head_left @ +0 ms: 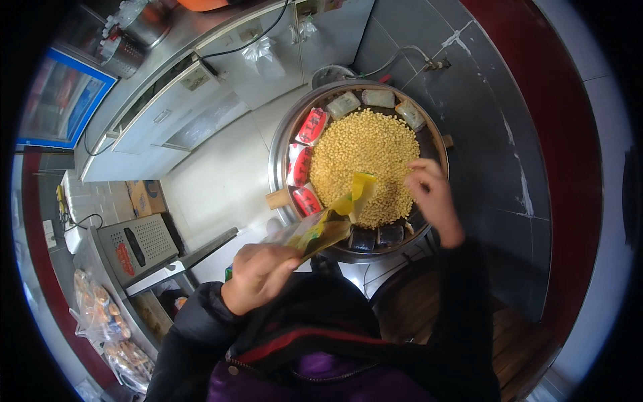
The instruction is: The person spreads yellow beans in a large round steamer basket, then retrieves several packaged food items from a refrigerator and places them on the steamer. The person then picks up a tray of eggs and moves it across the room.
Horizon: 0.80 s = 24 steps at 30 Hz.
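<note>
My left hand (261, 273) grips a clear and yellow plastic bag (321, 231) by its near end. The bag slants away from me, its far yellow end over a heap of small yellow beans or kernels (365, 151). The heap fills a wide round steamer tray (439, 137). My right hand (432, 194) hovers at the heap's right side with fingers curled together; anything inside them is hidden. Red and white packets (313, 126) lie along the left rim, pale packets (378, 98) along the far rim and dark packets (390, 234) along the near rim.
Wooden handles (278, 199) stick out from the tray. Beyond it a hose (395, 53) runs to a wall tap (440, 64). White cabinets (248, 53) stand at the far left, a perforated metal box (137, 248) at the left. A round slatted wooden lid (429, 301) lies near right.
</note>
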Motion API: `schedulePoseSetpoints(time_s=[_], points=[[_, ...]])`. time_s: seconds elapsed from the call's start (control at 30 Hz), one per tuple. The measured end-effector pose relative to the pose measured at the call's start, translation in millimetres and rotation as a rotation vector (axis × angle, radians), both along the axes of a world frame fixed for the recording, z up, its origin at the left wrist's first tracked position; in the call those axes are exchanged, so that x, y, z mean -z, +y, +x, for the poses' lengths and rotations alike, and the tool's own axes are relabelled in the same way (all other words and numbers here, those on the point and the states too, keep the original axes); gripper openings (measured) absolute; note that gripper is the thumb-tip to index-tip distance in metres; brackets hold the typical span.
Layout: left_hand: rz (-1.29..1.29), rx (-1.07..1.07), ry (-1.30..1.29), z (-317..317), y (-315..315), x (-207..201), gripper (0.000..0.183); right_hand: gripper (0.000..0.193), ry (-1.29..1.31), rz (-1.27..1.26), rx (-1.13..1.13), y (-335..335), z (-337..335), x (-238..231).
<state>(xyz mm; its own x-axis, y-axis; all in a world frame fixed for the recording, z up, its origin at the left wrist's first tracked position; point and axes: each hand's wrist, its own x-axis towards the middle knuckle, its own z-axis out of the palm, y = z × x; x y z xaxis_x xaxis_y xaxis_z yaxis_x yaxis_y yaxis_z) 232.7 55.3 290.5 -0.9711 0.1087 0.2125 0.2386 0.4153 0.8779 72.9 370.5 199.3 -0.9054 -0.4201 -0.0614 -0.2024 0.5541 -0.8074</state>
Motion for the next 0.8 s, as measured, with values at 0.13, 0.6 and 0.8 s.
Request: schedulePoseSetpoints(time_s=[0.13,0.6,0.8], points=[[0.010,0.036,0.058,-10,6,7,0.010,0.015,0.173,-0.036,-0.499,-78,44,-69],[-0.039,0.302,-0.010,-26,31,23,0.009,0.027,-0.068,0.954,-0.973,-119,60,-39],[0.005,0.204,0.004,-26,43,35,0.007,0.027,0.076,0.637,-0.815,-92,59,-23]])
